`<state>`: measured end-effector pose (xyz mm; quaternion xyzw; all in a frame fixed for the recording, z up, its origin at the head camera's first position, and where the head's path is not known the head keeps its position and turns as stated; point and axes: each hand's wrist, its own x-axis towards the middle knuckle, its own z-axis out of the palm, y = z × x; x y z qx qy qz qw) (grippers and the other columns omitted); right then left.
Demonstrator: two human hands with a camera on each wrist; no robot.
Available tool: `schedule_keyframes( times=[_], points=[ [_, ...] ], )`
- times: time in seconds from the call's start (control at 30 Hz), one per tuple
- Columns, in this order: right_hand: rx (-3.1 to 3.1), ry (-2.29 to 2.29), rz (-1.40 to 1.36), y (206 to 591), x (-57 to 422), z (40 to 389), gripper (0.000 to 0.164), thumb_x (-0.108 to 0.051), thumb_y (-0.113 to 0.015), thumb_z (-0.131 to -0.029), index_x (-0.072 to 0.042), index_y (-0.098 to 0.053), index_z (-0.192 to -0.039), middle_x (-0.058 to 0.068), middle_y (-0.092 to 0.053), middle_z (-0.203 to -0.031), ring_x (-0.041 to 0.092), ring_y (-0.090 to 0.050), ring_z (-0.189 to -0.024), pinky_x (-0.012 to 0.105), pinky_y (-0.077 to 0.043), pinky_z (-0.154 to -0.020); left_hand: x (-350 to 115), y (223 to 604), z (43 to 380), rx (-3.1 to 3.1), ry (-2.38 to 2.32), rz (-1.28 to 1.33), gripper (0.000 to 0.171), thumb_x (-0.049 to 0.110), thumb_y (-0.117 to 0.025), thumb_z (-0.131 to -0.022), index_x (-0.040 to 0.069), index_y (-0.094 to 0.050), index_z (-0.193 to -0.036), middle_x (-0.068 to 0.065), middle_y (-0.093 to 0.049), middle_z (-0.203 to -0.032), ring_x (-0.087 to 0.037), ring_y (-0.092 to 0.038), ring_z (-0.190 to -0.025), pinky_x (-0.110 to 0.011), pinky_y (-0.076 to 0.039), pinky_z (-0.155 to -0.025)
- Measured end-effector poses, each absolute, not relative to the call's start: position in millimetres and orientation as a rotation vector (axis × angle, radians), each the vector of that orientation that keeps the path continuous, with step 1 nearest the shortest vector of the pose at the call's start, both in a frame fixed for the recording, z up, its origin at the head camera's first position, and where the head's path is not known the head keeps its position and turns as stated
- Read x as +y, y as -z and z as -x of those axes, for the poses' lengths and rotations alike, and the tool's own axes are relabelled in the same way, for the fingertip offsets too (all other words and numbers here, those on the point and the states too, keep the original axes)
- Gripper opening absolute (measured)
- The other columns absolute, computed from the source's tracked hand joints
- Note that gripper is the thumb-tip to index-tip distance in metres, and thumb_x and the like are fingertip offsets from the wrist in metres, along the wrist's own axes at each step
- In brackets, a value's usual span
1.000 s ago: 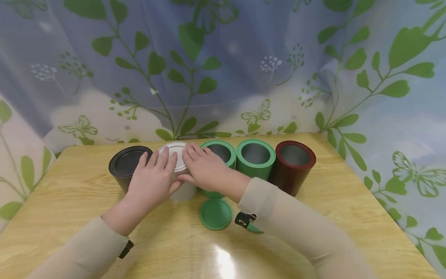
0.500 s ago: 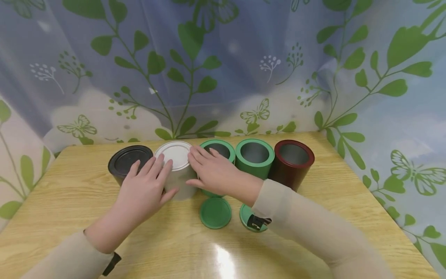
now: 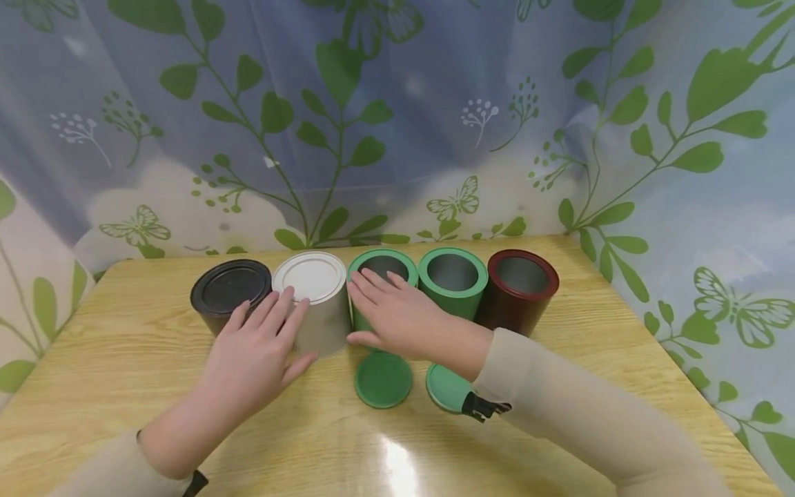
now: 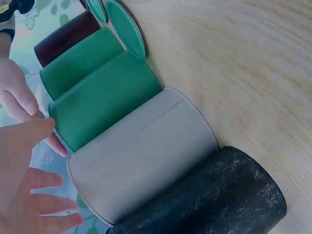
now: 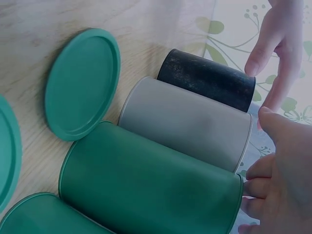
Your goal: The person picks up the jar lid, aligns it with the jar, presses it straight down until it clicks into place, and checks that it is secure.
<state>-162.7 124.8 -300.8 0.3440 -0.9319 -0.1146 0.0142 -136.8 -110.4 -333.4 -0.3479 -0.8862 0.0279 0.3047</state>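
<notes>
A can with a white top [image 3: 310, 275] and grey side [image 4: 144, 156] stands between a black can [image 3: 230, 286] and a green can [image 4: 105, 100]. White and black cans have closed tops; the green one's top is an open ring with a dark inside. My left hand [image 3: 251, 359] hovers at the near rims of the black and white cans, fingers straight and spread, holding nothing. Above the green can's near rim, my right hand [image 3: 404, 312] reaches with extended fingers, partly hiding its opening. Both wrist views show the fingers up around rim height, the palms free.
A second green can [image 3: 453, 276] and a dark red can [image 3: 522, 286], both open-topped, complete the row on the wooden table [image 3: 310, 442]. Two green lids, one darker lid [image 3: 383, 379] and one lighter lid [image 3: 446, 385], lie in front. A patterned curtain [image 3: 397, 138] hangs behind.
Both hands have come off the white top. The left hand has drawn back toward the person; the right has slid rightward over the green can. The white top is uncovered.
</notes>
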Motion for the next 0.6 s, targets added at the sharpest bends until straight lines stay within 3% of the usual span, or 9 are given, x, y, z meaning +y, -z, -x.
schedule_keyframes(
  times=[0.1,0.23,0.47,0.6],
  points=[
    [-2.9,0.35,-1.078,301.0,128.9,159.0,0.075,-0.058,-0.031,-0.095,-0.006,-0.02,-0.149,0.009,-0.015,-0.154,0.022,-0.011,-0.141,0.043,-0.016,-0.111,-109.1,334.0,132.9,-2.342,-0.049,0.927,0.066,0.054,-0.039,-0.093,-0.001,-0.055,-0.125,-0.023,-0.053,-0.127,-0.037,-0.053,-0.111,-0.058,-0.041,-0.088],
    [-2.892,0.342,-1.091,301.9,135.7,154.1,0.076,-0.058,-0.032,-0.095,-0.006,-0.021,-0.149,0.01,-0.015,-0.154,0.023,-0.011,-0.141,0.043,-0.016,-0.111,-107.0,336.7,128.1,-2.333,-0.019,0.937,0.08,0.058,-0.01,-0.096,-0.001,-0.055,-0.127,-0.023,-0.053,-0.127,-0.037,-0.054,-0.111,-0.059,-0.041,-0.087],
    [-2.896,0.3,-1.085,303.5,149.2,144.8,0.075,-0.058,-0.033,-0.095,-0.006,-0.022,-0.148,0.01,-0.015,-0.154,0.023,-0.011,-0.141,0.044,-0.018,-0.111,-104.0,341.6,124.3,-2.35,-0.029,0.967,0.068,0.054,-0.042,-0.089,-0.001,-0.053,-0.128,-0.022,-0.052,-0.13,-0.035,-0.052,-0.114,-0.056,-0.043,-0.087],
    [-2.87,0.291,-1.109,305.2,155.8,140.5,0.075,-0.056,-0.034,-0.095,-0.004,-0.024,-0.148,0.012,-0.018,-0.153,0.024,-0.014,-0.14,0.044,-0.021,-0.11,-102.2,344.6,122.3,-2.352,-0.029,0.974,0.069,0.055,-0.038,-0.09,-0.001,-0.054,-0.127,-0.022,-0.051,-0.131,-0.035,-0.052,-0.115,-0.055,-0.043,-0.087]
  ],
)
